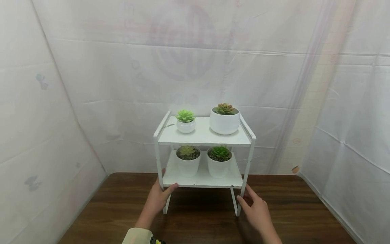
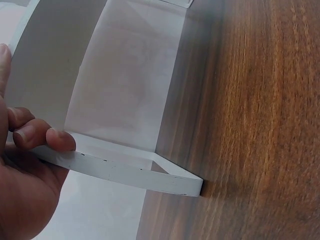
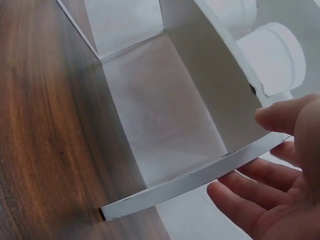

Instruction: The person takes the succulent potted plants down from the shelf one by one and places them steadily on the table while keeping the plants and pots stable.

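A white two-tier shelf rack [image 1: 202, 183] stands upright over the wooden table in the head view. My left hand [image 1: 156, 200] grips its left front leg beside the lower board; the left wrist view shows the fingers [image 2: 31, 134] curled round the white frame. On the opposite side my right hand [image 1: 257, 210] holds the right front leg, thumb in front and fingers behind. On the upper board sit a small potted bright green succulent [image 1: 185, 122] and a larger potted reddish succulent [image 1: 224, 120]. Two potted succulents, one pale [image 1: 188, 164] and one dark green [image 1: 219, 164], occupy the lower board.
The brown wooden table [image 1: 289, 203] extends on both sides of the rack. White sheeting [image 1: 122, 84] hangs behind it and along the left and right sides. A small brown mark [image 1: 295, 169] shows on the back sheet near the table's right rear.
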The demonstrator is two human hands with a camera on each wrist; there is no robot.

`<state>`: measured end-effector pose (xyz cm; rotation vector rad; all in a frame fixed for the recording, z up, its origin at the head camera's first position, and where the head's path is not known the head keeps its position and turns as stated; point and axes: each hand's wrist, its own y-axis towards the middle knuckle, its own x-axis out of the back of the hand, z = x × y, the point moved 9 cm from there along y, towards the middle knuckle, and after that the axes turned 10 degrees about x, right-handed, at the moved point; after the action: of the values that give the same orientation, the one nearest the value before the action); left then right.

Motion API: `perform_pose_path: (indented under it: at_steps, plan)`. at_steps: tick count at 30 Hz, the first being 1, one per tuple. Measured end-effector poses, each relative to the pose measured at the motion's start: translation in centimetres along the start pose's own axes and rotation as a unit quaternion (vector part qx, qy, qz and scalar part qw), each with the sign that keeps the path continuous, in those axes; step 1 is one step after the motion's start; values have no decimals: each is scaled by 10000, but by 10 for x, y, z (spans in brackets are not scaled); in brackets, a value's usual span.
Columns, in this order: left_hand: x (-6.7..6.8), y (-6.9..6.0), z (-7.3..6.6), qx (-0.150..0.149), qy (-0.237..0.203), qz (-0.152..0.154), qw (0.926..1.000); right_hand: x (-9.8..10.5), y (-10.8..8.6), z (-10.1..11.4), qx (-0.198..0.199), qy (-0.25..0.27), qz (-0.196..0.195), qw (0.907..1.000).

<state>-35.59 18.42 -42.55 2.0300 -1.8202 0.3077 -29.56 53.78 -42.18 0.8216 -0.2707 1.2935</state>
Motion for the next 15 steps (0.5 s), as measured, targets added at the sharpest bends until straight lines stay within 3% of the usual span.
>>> perform_pose_path:
  at_steps: [5,15]
  plan:
    - [-1,0,1,-30,-17,5,10000,2,-2,5,-5,51,59,10000]
    - [0,1,0,-31,14,-25,10000,18,-4,17,37,9,-187,9998]
